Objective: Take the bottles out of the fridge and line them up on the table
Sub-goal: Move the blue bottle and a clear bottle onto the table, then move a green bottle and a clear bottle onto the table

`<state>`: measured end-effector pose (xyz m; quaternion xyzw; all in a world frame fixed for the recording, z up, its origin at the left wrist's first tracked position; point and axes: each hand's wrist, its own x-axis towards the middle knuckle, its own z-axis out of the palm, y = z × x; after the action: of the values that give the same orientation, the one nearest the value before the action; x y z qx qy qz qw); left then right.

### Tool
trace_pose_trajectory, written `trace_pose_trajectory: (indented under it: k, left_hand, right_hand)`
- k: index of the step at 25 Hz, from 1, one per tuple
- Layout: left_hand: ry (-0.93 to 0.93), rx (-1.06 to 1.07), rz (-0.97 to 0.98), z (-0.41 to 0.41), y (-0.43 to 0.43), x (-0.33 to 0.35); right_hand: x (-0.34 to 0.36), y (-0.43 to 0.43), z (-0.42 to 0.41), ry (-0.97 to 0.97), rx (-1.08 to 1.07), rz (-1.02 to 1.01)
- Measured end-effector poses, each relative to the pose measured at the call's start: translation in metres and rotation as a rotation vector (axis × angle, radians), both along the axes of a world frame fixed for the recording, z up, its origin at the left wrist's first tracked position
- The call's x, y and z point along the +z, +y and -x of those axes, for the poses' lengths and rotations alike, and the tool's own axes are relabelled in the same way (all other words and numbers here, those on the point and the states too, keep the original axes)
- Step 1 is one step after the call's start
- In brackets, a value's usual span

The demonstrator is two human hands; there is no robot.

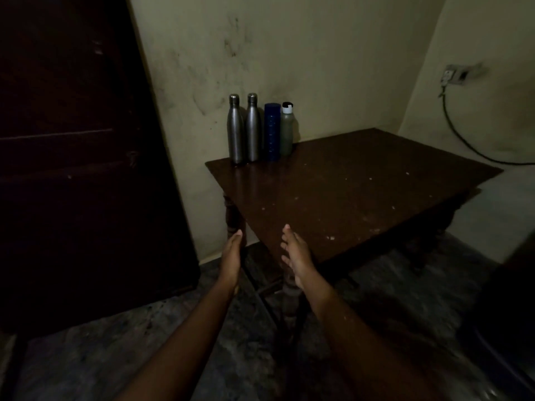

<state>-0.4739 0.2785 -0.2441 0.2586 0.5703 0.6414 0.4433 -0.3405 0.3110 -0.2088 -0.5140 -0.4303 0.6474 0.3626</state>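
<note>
- A dark door or cabinet front (72, 169) fills the left of the view; whether it is the fridge cannot be told in this light.
- Four bottles stand upright in a row at the far left corner of the counter (362, 198), against the wall.
- From the left: a steel bottle (235, 131), a second steel bottle (252, 130) just beside it, a blue bottle (272, 133), then a cloudy bottle (287, 131) with a white cap.
- The blue and cloudy bottles look to be touching; the steel pair stand close, with a thin gap.
- Left hand (231, 261) hangs off the counter's near corner, fingers straight and together, holding nothing.
- Right hand (296, 259) is just over that near corner, fingers spread loosely, also empty.
- Both hands are well apart from the bottles.
- Judging by the row and the empty hands, this is the gap between placings, or the row is done.
- If more bottles remain, the next move calls for turning back to the fridge, then setting the next bottle to the right of the cloudy one, where the counter is bare.
</note>
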Motion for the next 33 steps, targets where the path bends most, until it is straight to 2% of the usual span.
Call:
trace_pose_trajectory:
  k: [3,7,10,14,18,22,26,33]
  left_hand:
    - [-0.07,-0.041,0.026,-0.008,-0.068,-0.019]
    - [-0.071,-0.088,0.076,-0.014,-0.129,-0.079]
    - [-0.097,-0.145,0.114,-0.035,-0.209,-0.067]
    - [-0.05,-0.168,0.067,-0.065,-0.316,-0.071]
    - [-0.065,-0.205,0.032,-0.113,-0.446,-0.062]
    - [-0.093,-0.304,0.069,-0.156,-0.54,-0.05]
    - [-0.106,-0.388,0.148,-0.213,-0.588,-0.058]
    - [-0.12,-0.442,0.276,-0.325,-0.575,-0.116]
  right_hand:
    - [-0.01,-0.084,-0.021,0.0,-0.03,0.04]
    - [-0.017,-0.173,-0.042,-0.052,-0.047,0.049]
    - [-0.023,-0.246,-0.055,-0.079,-0.085,-0.013]
    - [-0.04,-0.358,-0.079,-0.062,-0.142,-0.063]
    - [-0.051,-0.485,-0.115,-0.009,-0.24,-0.009]
    - [-0.054,-0.576,-0.169,-0.071,-0.328,0.017]
    - [-0.058,-0.627,-0.228,-0.02,-0.413,0.107]
    - [-0.096,-0.637,-0.353,-0.024,-0.48,0.23]
